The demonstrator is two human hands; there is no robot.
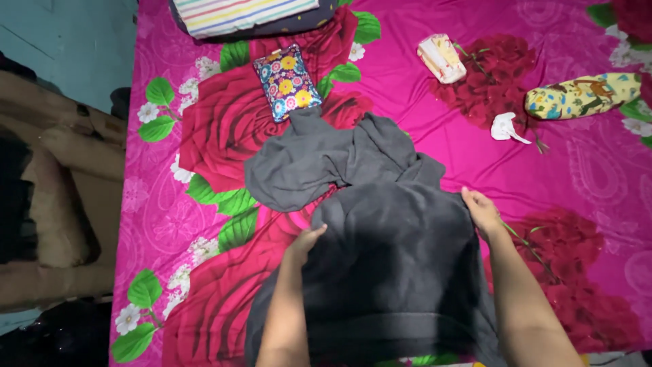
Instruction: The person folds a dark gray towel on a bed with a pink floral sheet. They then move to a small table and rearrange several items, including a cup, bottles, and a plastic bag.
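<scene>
A dark grey garment (pixel 380 231) lies spread over a bed covered by a pink sheet with big red roses (pixel 557 170). Its far part is bunched and crumpled toward the middle of the bed; the near part lies flatter in front of me. My left hand (pixel 305 241) rests on the garment's left edge, fingers bent onto the cloth. My right hand (pixel 481 209) presses on the garment's right edge, fingers closed against the fabric. Whether either hand pinches the cloth is not plain.
A small flowered pillow (pixel 286 81) lies just beyond the garment. A striped folded cloth (pixel 238 13) sits at the far edge. A cream packet (pixel 441 58), a long yellow printed bolster (pixel 583 95) and a white crumpled piece (pixel 506 127) lie at the right. Brown furniture (pixel 54 190) stands left of the bed.
</scene>
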